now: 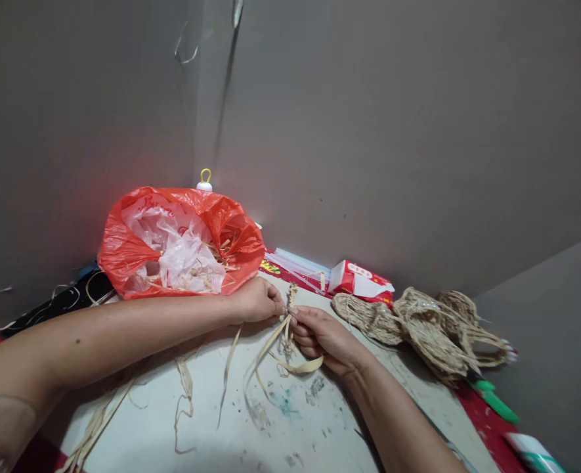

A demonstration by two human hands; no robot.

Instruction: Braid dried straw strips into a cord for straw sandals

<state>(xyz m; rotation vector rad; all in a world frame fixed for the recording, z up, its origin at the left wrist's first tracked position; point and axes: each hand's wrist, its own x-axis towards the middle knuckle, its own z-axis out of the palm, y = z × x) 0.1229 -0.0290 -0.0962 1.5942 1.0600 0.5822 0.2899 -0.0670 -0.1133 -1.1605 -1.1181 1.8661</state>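
Note:
Near the middle of the white board, my left hand pinches a small braided piece of straw from its left side. My right hand closes on the same piece from the right, thumb and fingertips pressed together. Loose flat straw strips hang below the fingertips and curl over the board. Where exactly the fingers meet the straw is partly hidden. More pale strips lie on the board under my left forearm, and a bundle of long strips sits at the lower left.
A red plastic bag with white plastic and straw bits stands behind my left arm. A red and white box is at the back. Coiled straw braids and a green-handled tool lie right. The stained white board spans the front; grey walls enclose the corner.

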